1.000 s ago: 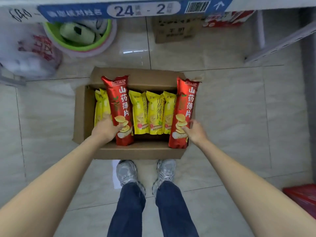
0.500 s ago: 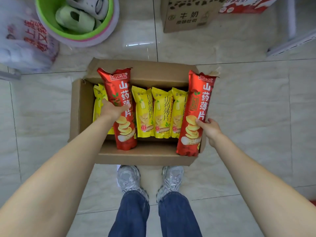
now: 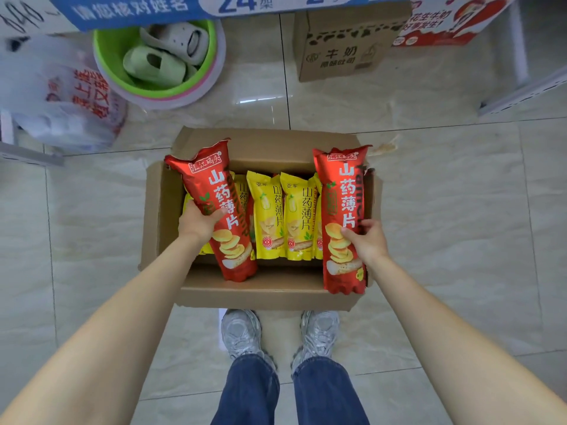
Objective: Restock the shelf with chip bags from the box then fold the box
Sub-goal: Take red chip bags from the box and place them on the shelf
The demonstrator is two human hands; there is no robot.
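Red chip bags are riding in both hands, the left hand gripping one bag tilted and the right hand gripping another upright, long axes running away from the person, now lifted higher above the cardboard box than a second ago.

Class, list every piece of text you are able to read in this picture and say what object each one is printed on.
"山药薄片": both red chip bags, left, right.
"山药薄片": yellow chip bags in the box.
"牛奶": brown carton.
"24架 - 2号", "请您核对姓名": blue sign.
"花生牛奶": red-and-white carton.
White plastic bag: red print blurred.
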